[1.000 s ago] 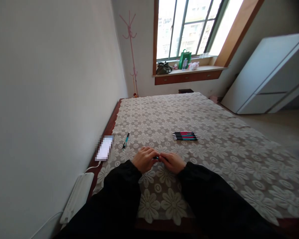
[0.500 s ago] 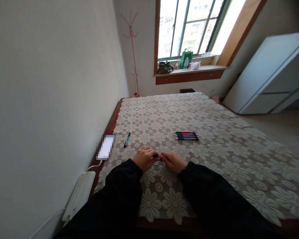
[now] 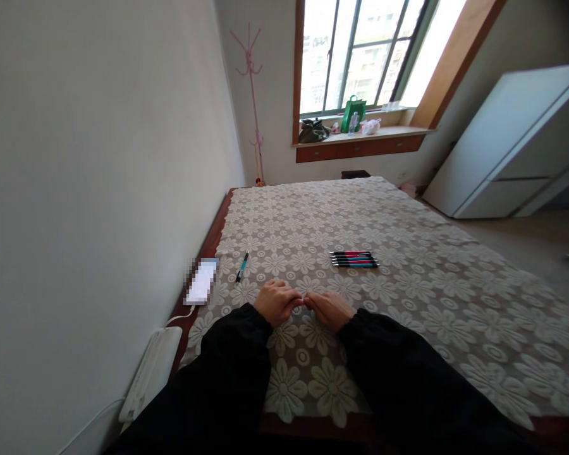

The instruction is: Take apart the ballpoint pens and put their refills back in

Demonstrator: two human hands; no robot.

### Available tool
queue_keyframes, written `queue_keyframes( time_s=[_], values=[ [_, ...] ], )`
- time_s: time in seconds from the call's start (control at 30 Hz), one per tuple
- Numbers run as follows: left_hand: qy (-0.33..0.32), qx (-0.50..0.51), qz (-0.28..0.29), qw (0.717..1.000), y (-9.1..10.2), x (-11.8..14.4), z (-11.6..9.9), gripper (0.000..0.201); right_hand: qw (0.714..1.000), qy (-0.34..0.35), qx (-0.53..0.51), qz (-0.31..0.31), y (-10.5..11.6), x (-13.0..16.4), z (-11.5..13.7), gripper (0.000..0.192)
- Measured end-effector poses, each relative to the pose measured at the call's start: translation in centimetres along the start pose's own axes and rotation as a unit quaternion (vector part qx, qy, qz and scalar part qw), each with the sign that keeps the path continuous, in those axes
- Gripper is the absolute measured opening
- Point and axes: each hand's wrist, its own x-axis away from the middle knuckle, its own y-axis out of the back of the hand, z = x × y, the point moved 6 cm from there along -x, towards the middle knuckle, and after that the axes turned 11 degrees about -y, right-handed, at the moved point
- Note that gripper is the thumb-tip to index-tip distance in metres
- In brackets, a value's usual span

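While the left hand (image 3: pixel 275 303) and the right hand (image 3: pixel 329 309) are meeting fingertip to fingertip over the near part of the tabletop (image 3: pixel 213 234), both are sitting curled, thumbs and fingers drawn close; I cannot tell what, if anything, they are pinching, because the fingers are hiding it. Anything small in there could be slipping out if either pinch were slackening.

Left of the left hand, a lone pen (image 3: pixel 242 266), teal and black, is lying slantwise; a bump from the left sleeve (image 3: pixel 232 341) could be setting its slim barrel rolling. Beyond the right hand, a row of pens (image 3: pixel 354 260) is lying side by side, black, red and teal, silvery tips pointing left; a stray knuckle could be scattering it. Beneath them, a lace cloth (image 3: pixel 294 215) is showing raised pale flowers and rings on a grey-brown ground, and its ridges could be catching a dropped part. Near the reddish-brown edge, a white cable (image 3: pixel 180 316) is trailing from a blurred phone (image 3: pixel 201 281), where the sleeve could be snagging.
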Motion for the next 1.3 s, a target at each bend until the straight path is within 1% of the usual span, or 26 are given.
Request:
queue_keyframes(
  time_s=[0.23, 0.47, 0.7, 0.8, 0.93, 0.97, 1.07, 1.1, 1.2, 1.3],
  values=[
    [0.002, 0.006, 0.032, 0.999, -0.1, -0.1, -0.3, 0.03, 0.999, 0.01, 0.045, -0.014, -0.3, 0.0, 0.1, 0.035],
    [0.016, 0.022, 0.044, 0.999, 0.0, -0.1, -0.4, 0.035, 0.995, 0.02, 0.089, -0.041, 0.5, 0.4, 1.1, 0.037],
    [0.04, 0.035, 0.07, 0.996, -0.3, 0.0, -0.2, 0.038, 0.993, 0.014, 0.111, -0.031, 0.7, 0.4, 1.5, 0.034],
    [0.047, 0.037, 0.057, 0.997, -0.4, 0.1, 0.2, 0.037, 0.995, 0.008, 0.099, -0.029, 1.0, 0.3, 1.3, 0.036],
    [0.038, 0.023, 0.008, 0.999, 0.0, 0.1, 0.6, 0.032, 0.996, -0.036, 0.065, -0.048, 1.7, 0.2, 0.0, 0.039],
    [0.035, 0.015, 0.002, 0.999, 0.1, 0.1, 0.6, 0.03, 0.997, -0.041, 0.054, -0.049, 1.6, 0.2, -0.4, 0.04],
    [0.019, -0.007, 0.015, 1.0, 0.1, 0.1, 0.3, 0.026, 0.999, 0.0, 0.032, -0.04, 1.1, 0.0, -0.7, 0.044],
    [0.018, -0.016, 0.02, 1.0, 0.1, 0.0, 0.2, 0.025, 0.999, 0.012, 0.035, -0.036, 0.8, -0.1, -0.7, 0.045],
    [0.014, -0.031, 0.044, 0.998, -0.1, 0.0, -0.1, 0.023, 0.997, 0.015, 0.064, -0.031, 0.0, -0.2, -0.8, 0.043],
    [0.02, -0.03, 0.066, 0.997, -0.3, 0.0, -0.1, 0.024, 0.995, 0.019, 0.09, -0.036, -0.3, -0.1, -0.4, 0.042]
  ],
)
